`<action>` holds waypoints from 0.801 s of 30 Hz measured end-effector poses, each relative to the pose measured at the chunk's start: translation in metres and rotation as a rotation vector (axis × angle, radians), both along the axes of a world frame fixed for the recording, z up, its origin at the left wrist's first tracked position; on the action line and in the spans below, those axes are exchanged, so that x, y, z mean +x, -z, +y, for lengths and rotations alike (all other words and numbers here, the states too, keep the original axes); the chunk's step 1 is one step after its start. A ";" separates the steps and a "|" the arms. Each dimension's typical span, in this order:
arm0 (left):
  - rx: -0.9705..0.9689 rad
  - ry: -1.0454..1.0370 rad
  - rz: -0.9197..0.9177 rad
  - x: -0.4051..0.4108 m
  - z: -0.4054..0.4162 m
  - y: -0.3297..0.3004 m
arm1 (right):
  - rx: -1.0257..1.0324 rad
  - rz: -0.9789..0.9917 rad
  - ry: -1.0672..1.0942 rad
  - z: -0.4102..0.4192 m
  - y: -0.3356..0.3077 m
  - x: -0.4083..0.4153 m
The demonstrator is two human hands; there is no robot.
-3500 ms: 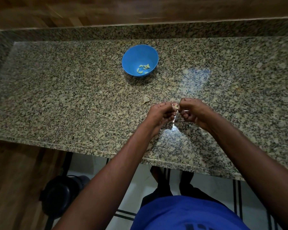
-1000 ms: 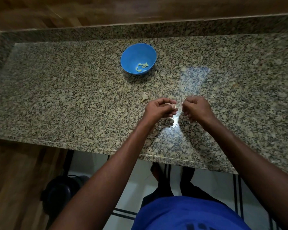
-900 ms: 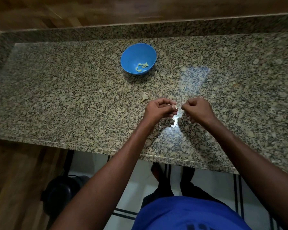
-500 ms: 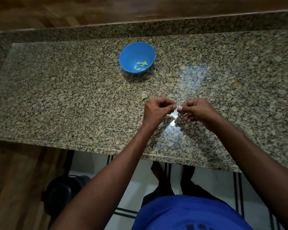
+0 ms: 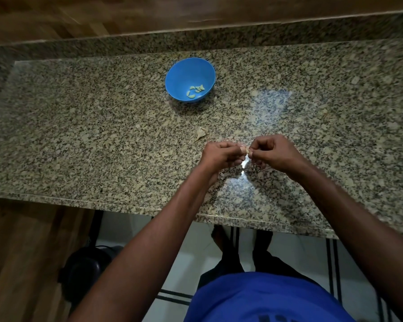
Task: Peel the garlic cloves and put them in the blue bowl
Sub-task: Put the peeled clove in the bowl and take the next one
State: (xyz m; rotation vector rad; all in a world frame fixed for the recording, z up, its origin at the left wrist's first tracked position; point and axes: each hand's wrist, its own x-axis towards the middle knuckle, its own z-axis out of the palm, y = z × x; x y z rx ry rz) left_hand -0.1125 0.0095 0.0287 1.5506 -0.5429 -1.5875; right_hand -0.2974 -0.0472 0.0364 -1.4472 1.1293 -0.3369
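Head view: the left hand (image 5: 221, 155) and right hand (image 5: 273, 153) meet fingertip to fingertip over the granite counter (image 5: 79, 135), both pinching one garlic clove (image 5: 245, 150), apparently mid-peel; a scrap of garlic skin (image 5: 201, 133) lies at 11 o'clock from the hands; the blue bowl (image 5: 190, 80), at 12 o'clock, holds several peeled cloves (image 5: 195, 91); whether more remain I cannot tell.

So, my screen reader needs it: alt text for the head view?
Left hand and right hand pinch a garlic clove over a counter. Beyond sit a blue bowl with peeled cloves and a skin scrap.
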 end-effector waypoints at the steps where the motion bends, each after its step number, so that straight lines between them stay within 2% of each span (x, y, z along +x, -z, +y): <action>1: 0.039 -0.011 0.041 0.000 -0.001 -0.002 | -0.018 -0.004 -0.013 0.000 0.000 0.000; 4: 0.092 -0.030 0.145 0.000 -0.002 -0.006 | 0.015 -0.052 -0.032 -0.002 0.001 -0.002; 9: 0.082 0.000 0.259 0.000 -0.002 -0.009 | 0.326 -0.258 0.082 -0.001 -0.002 -0.001; 13: 0.052 0.057 0.284 -0.003 -0.003 -0.009 | 0.479 -0.324 0.160 0.002 -0.004 0.001; 16: 0.026 0.088 0.256 -0.003 -0.004 -0.008 | 0.431 -0.273 0.160 0.001 -0.002 0.001; 24: -0.034 0.092 0.165 -0.007 -0.008 -0.006 | 0.130 -0.126 0.148 -0.002 0.002 -0.003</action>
